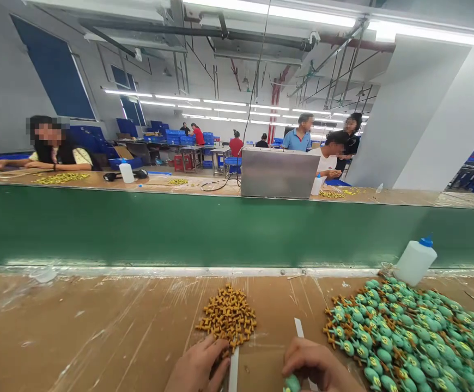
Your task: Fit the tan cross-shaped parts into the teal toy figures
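Note:
A pile of small mustard-brown pieces (226, 316), each with several stubby arms, lies on the brown-covered table. At its near edge is my left hand (200, 365), its thumb and fingers bent around a small brown piece. My right hand (316, 365) is curled closed on a small green figure (291, 383) at the bottom of the view; the fingers partly cover it. To the right spreads a large heap of green figures (408, 332) with yellow marks and brown parts. White strips (298, 328) lie on the table, one running under my right hand and another beside my left.
A white bottle with a blue cap (415, 261) leans behind the green heap. A green partition (159, 228) runs along the table's back edge. Beyond it, a metal box (280, 173) stands on another bench, where people sit near small yellow pieces (61, 178).

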Motion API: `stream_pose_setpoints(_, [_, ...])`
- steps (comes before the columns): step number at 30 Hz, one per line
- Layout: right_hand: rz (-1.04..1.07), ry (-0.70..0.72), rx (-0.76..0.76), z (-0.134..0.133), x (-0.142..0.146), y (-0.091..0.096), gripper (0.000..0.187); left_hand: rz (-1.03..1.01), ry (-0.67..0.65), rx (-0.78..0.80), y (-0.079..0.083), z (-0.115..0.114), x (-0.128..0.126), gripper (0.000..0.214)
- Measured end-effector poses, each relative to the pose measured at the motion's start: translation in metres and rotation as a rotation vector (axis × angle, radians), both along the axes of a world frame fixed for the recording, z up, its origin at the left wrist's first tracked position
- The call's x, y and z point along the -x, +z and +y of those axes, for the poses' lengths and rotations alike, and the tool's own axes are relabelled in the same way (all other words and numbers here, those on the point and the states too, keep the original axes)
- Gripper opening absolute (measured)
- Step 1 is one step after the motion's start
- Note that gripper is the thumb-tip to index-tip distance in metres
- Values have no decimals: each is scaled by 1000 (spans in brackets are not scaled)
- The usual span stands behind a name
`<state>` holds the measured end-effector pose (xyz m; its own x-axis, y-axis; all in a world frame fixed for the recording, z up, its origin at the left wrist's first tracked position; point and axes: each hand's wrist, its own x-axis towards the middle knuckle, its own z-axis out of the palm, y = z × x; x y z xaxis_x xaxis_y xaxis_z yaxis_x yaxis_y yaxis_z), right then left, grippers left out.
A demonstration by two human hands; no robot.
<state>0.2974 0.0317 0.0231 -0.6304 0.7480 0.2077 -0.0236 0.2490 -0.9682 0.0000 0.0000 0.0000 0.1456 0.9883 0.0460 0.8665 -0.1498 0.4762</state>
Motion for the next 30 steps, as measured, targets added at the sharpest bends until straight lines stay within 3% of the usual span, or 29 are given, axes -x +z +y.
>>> stream_pose_setpoints(3, [-45,77,-65,-1,-4,6,44,8,17,38,13,-3,-9,19])
stream_pose_setpoints(7, [-129,78,-68,-8,-4,14,37,-35,33,57,20,-5,-11,16])
stream_pose_setpoints(13, [-115,168,-82,-8,1,3,47,-364,118,67,22,0,-2,25])
stream_pose_setpoints(17, [-60,151,-73,-6,1,-10,48,-549,233,154,34,-1,0,29])
stream_pose_setpoints(23, [-95,158,-77,-7,0,-2,50,-697,185,304,56,-9,-16,19])
stream_pose_setpoints(26, [-112,170,-46,-8,1,8,46,-721,211,317,53,-10,-20,27])
stream_pose_setpoints(30, [-77,102,-13,-10,0,10,37,-884,332,297,34,-13,-22,37])
